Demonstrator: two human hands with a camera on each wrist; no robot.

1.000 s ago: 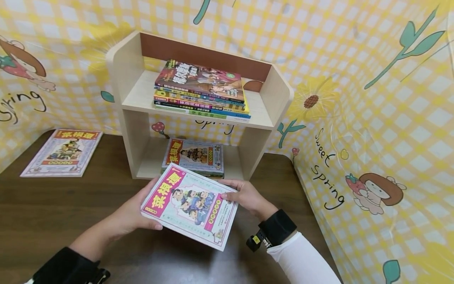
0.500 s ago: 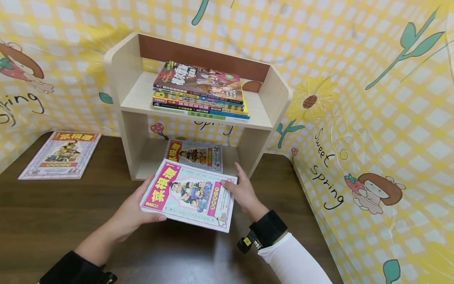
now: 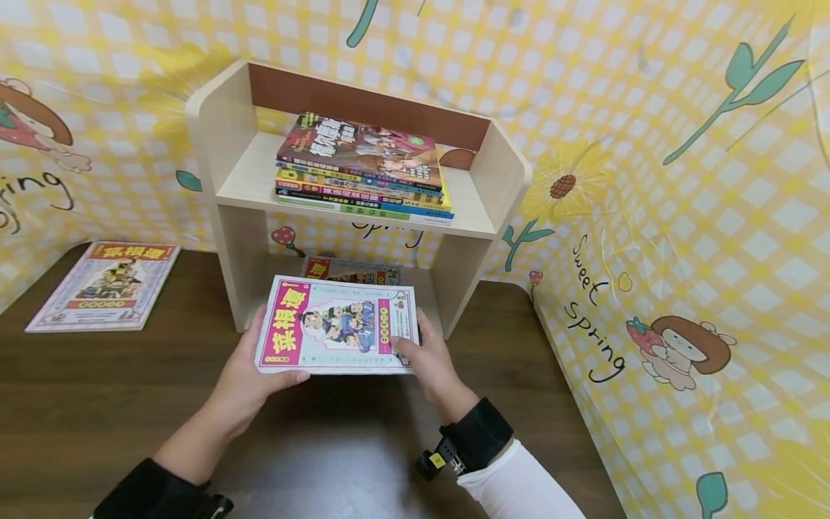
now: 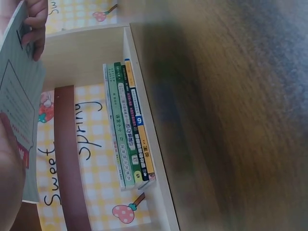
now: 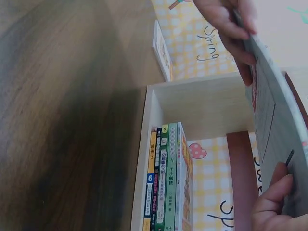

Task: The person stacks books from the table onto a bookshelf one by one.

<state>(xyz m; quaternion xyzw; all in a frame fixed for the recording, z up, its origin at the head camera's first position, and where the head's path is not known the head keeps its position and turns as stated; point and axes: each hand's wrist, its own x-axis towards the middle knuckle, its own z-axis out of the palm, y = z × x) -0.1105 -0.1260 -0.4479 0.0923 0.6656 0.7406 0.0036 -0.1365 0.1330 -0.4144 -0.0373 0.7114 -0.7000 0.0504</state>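
Observation:
Both hands hold a thin comic book (image 3: pixel 336 326) with a pink title strip level in front of the lower opening of a small wooden shelf (image 3: pixel 228 194). My left hand (image 3: pixel 249 375) grips its left edge, thumb on the cover. My right hand (image 3: pixel 429 355) grips its right edge. Inside the lower compartment lies a short stack of books (image 3: pixel 352 271), mostly hidden behind the held book; their spines (image 5: pixel 166 178) show in the right wrist view and the stack (image 4: pixel 127 125) again in the left wrist view. The held book's underside (image 4: pixel 17 101) and its edge (image 5: pixel 272 110) appear in the wrist views.
A stack of several books (image 3: pixel 363 169) lies on the shelf's upper board. Another comic book (image 3: pixel 104 286) lies flat on the dark wooden table (image 3: pixel 97 404) at the far left. A yellow checked backdrop (image 3: pixel 681 216) closes in the back and right side.
Both hands have carried the book forward and turned it square to the shelf, so it now covers most of the stack in the lower compartment.

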